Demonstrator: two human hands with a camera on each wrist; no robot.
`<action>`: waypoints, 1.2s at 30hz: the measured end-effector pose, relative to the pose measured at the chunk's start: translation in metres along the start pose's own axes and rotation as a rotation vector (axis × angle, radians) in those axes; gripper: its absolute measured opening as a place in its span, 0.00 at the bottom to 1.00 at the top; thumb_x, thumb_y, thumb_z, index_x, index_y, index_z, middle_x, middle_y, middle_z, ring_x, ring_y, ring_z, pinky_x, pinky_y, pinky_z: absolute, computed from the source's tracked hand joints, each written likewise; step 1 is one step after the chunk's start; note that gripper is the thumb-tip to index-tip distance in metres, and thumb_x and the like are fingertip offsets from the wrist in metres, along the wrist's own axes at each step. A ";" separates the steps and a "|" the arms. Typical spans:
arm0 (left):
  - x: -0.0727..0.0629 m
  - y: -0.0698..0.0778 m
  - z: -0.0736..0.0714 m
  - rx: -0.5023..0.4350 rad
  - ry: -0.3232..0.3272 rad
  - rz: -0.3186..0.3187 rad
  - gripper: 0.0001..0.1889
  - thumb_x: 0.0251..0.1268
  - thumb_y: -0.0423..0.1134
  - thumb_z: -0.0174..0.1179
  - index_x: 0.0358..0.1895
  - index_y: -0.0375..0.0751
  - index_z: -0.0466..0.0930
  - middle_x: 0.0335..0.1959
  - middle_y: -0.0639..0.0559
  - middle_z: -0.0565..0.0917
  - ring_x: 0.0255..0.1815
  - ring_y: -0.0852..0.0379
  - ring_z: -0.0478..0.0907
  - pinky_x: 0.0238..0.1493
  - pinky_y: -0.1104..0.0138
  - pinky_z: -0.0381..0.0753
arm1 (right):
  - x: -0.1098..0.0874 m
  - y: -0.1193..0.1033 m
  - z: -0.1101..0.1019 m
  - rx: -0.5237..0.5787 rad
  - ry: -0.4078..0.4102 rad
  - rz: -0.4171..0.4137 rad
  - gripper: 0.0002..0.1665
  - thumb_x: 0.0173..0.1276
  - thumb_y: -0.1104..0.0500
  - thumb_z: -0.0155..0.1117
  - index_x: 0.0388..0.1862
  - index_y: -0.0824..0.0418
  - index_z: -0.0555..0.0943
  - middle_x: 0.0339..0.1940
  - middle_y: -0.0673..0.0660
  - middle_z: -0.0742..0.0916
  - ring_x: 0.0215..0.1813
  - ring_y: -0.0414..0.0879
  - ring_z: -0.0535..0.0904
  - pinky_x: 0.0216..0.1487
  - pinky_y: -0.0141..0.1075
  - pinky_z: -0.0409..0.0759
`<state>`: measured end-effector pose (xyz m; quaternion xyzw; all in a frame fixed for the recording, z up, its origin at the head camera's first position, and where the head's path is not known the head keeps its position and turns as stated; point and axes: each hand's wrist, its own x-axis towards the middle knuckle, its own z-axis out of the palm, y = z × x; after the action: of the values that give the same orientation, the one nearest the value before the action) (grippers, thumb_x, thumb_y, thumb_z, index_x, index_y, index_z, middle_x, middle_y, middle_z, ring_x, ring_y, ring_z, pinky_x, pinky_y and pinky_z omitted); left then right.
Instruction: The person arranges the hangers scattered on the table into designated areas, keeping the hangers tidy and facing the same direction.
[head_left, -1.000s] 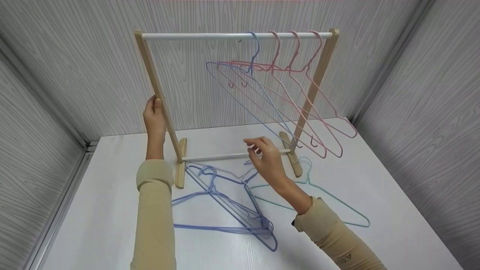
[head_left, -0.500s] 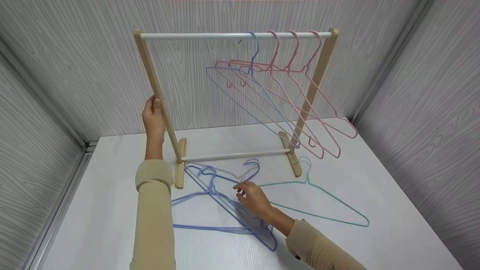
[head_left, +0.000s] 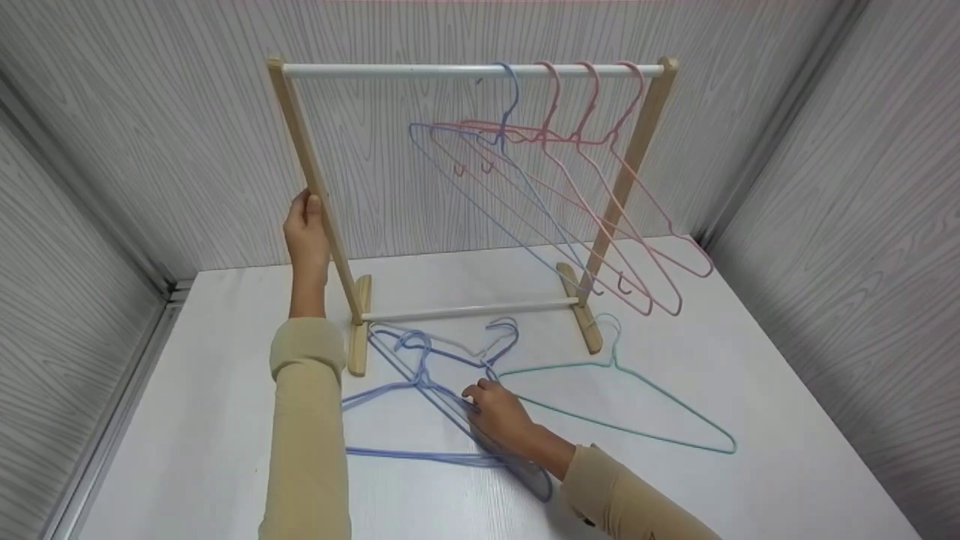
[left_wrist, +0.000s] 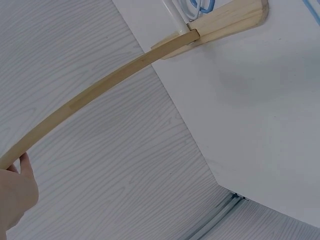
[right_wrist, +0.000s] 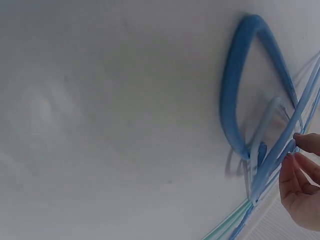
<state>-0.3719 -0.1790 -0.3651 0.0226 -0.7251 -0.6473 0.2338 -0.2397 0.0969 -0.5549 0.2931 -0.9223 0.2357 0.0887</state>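
My left hand point(head_left: 306, 238) grips the left wooden post of a small garment rack, thumb in front; in the left wrist view the hand point(left_wrist: 19, 192) sits at the lower left on that post point(left_wrist: 85, 95). On the table, my right hand point(head_left: 501, 416) is down among the blue hangers point(head_left: 420, 384). Up close in the right wrist view, thumb and fingertips of the right hand point(right_wrist: 302, 182) pinch the wire of a blue hanger point(right_wrist: 231, 95). The hand covers part of these overlapping hangers in the head view. A pale hanger point(head_left: 480, 352) lies among them.
One blue hanger point(head_left: 513, 90) and several pink hangers point(head_left: 596, 90) hang on the rack's white top bar point(head_left: 390, 71), towards its right end. A green hanger point(head_left: 675, 397) lies on the white table point(head_left: 187, 420), right of the right hand. Wood-grain panels stand behind and beside.
My right hand has come down and towards me, from in front of the rack's lower bar to the blue hangers on the table. The left hand stays on the post.
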 end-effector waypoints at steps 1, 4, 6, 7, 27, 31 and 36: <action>0.000 0.000 0.000 -0.003 -0.002 0.002 0.28 0.73 0.48 0.37 0.68 0.34 0.55 0.65 0.41 0.63 0.65 0.51 0.60 0.60 0.71 0.62 | 0.000 0.000 0.001 -0.006 0.005 -0.012 0.11 0.52 0.71 0.65 0.37 0.66 0.82 0.28 0.54 0.79 0.31 0.45 0.78 0.30 0.28 0.77; -0.001 0.000 0.000 0.005 0.005 0.005 0.28 0.73 0.48 0.38 0.68 0.34 0.56 0.65 0.41 0.64 0.64 0.51 0.61 0.60 0.71 0.63 | -0.001 0.001 0.001 0.013 0.026 -0.034 0.08 0.53 0.72 0.64 0.34 0.67 0.83 0.28 0.55 0.79 0.31 0.45 0.78 0.31 0.27 0.77; -0.001 0.001 0.000 0.014 0.008 0.006 0.28 0.73 0.48 0.38 0.68 0.34 0.56 0.65 0.41 0.64 0.64 0.51 0.61 0.60 0.70 0.63 | -0.002 0.001 0.001 0.039 0.042 -0.030 0.08 0.54 0.73 0.62 0.34 0.68 0.83 0.28 0.56 0.80 0.31 0.46 0.78 0.32 0.28 0.77; -0.001 0.001 0.000 0.021 0.007 0.001 0.28 0.73 0.49 0.38 0.69 0.35 0.56 0.65 0.42 0.64 0.64 0.51 0.62 0.60 0.70 0.63 | -0.002 0.002 0.001 0.055 0.050 -0.027 0.08 0.54 0.73 0.62 0.34 0.68 0.84 0.28 0.56 0.80 0.31 0.45 0.79 0.32 0.28 0.77; 0.001 -0.001 0.001 -0.004 0.018 0.020 0.27 0.73 0.47 0.39 0.68 0.34 0.57 0.64 0.41 0.65 0.64 0.51 0.62 0.60 0.70 0.63 | -0.007 0.008 -0.004 0.463 0.126 0.098 0.09 0.61 0.71 0.61 0.39 0.69 0.84 0.28 0.51 0.81 0.28 0.40 0.75 0.30 0.29 0.77; 0.000 0.000 0.001 -0.004 0.019 0.025 0.27 0.73 0.47 0.39 0.68 0.32 0.57 0.64 0.40 0.65 0.65 0.50 0.60 0.61 0.71 0.61 | -0.008 0.006 -0.009 0.501 0.144 0.105 0.08 0.61 0.71 0.62 0.39 0.70 0.84 0.28 0.52 0.81 0.29 0.42 0.77 0.31 0.30 0.78; -0.001 -0.001 0.001 -0.012 0.030 0.038 0.26 0.74 0.45 0.40 0.67 0.31 0.58 0.63 0.39 0.66 0.64 0.49 0.62 0.60 0.69 0.62 | -0.006 0.003 -0.014 0.533 0.161 0.117 0.08 0.61 0.70 0.62 0.39 0.69 0.84 0.28 0.52 0.81 0.28 0.42 0.76 0.29 0.30 0.77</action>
<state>-0.3717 -0.1784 -0.3658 0.0172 -0.7181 -0.6465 0.2572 -0.2360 0.1091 -0.5453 0.2330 -0.8331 0.4972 0.0675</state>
